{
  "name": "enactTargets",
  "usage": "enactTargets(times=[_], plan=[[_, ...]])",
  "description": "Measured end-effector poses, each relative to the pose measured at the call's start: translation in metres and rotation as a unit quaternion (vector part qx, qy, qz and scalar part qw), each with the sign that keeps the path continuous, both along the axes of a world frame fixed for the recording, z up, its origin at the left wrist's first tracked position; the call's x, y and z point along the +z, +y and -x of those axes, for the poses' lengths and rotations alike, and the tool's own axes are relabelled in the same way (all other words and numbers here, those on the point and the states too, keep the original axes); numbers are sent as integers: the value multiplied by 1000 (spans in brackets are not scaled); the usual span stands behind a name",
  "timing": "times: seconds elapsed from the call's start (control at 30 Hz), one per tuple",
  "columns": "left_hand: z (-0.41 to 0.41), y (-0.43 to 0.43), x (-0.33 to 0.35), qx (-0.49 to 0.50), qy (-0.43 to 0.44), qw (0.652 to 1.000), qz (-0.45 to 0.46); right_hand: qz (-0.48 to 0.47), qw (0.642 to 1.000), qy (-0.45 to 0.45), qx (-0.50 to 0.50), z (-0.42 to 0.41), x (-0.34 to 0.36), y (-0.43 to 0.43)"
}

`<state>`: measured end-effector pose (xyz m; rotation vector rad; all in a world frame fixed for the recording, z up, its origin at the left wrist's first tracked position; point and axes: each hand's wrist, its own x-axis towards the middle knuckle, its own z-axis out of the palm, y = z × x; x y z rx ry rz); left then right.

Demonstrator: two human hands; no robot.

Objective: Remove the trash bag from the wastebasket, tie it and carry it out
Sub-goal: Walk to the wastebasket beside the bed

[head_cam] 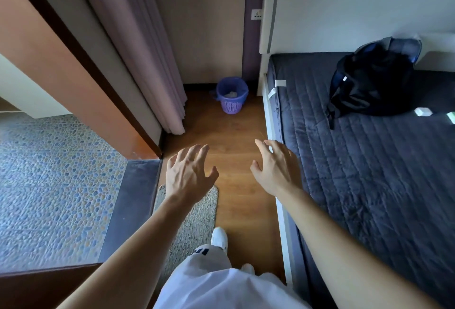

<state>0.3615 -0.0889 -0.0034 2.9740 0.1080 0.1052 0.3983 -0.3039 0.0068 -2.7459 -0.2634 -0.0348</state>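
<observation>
Both hands out front, left hand (188,173) and right hand (275,163), fingers spread, holding nothing; the purple wastebasket (232,96) sits far off in the corner. Its trash bag (222,87) lines the rim.

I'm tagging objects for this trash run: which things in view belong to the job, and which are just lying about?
For the job: purple wastebasket; blue trash bag lining it; left hand and right hand, both open and empty.

Lying about: black backpack on the mattress; floor mat; curtain.
</observation>
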Motion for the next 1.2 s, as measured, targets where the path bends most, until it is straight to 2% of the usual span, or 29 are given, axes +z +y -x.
enactTargets(times=[0.2,0.4,0.7,1.2], plan=[[-63,7,-11,1,2,1000,11,-45,998,52,-5,-63,-10,11],[-156,38,-16,4,-6,1000,26,-50,997,64,-1,-155,-8,37],[-302,92,-10,-11,-12,1000,23,-49,997,51,-24,-295,0,84],[-476,102,-30,-8,-20,999,41,5,999,27,-40,-470,-37,87]])
